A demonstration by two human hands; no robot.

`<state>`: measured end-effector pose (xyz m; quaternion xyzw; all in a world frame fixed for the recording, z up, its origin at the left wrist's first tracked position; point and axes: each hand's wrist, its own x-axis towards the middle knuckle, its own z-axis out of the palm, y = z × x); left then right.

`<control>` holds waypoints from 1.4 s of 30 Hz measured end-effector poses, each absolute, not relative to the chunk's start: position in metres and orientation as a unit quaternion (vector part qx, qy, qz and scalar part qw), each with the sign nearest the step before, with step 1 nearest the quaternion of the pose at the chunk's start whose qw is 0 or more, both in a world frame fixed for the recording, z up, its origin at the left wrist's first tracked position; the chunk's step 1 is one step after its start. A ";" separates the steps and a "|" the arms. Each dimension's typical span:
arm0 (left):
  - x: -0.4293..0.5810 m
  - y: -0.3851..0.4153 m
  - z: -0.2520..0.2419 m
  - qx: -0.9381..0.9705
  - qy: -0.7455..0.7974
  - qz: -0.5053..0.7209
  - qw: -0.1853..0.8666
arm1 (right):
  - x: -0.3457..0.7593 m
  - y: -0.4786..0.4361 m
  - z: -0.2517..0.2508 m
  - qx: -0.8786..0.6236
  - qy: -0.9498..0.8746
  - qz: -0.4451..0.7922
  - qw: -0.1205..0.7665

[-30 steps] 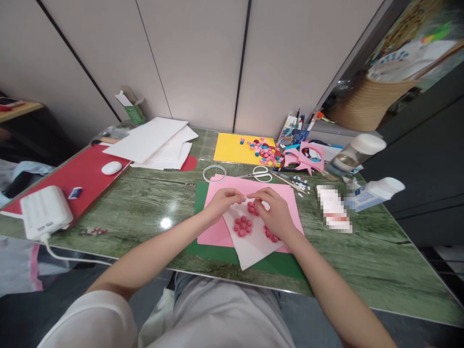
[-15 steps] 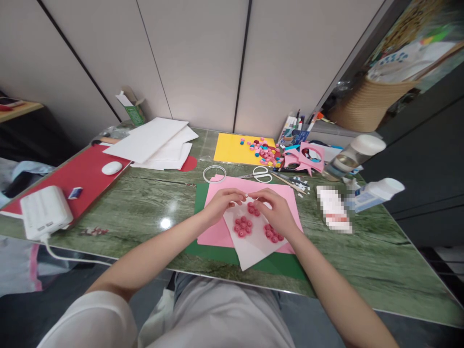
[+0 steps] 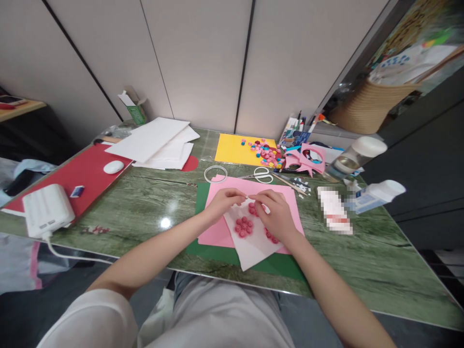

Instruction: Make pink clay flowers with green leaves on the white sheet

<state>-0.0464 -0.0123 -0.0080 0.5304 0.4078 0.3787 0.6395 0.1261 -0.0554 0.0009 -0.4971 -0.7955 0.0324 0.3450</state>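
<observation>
My left hand (image 3: pixel 226 202) and my right hand (image 3: pixel 273 208) meet fingertip to fingertip above a sheet of white paper (image 3: pixel 250 253). Both have their fingers pinched together at a tiny white piece (image 3: pixel 247 197), too small to name. On the paper sit three flower-shaped clusters of pink paper coils, among them the left cluster (image 3: pixel 243 227). My right hand partly covers the upper cluster (image 3: pixel 253 209) and the right-hand cluster (image 3: pixel 271 236). Beneath the white paper lie pink paper (image 3: pixel 213 232) and a green sheet (image 3: pixel 199 251).
White-handled scissors (image 3: pixel 263 175) and a clear ring (image 3: pixel 215 167) lie behind the pink paper. Coloured coils (image 3: pixel 268 155) cover part of a yellow sheet (image 3: pixel 228 150). Pink paper scraps (image 3: pixel 306 162), bottles (image 3: pixel 380 193) and a blurred-out item stand right. A white power bank (image 3: pixel 47 210) lies left.
My right hand has shifted slightly left and down, covering more of the right-hand coil cluster. The fingertips of both hands stay together at the tiny white piece.
</observation>
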 end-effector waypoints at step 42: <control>0.047 0.109 -0.018 0.802 0.441 0.299 0.271 | 0.223 -0.016 0.015 -0.634 -0.669 -0.162 0.352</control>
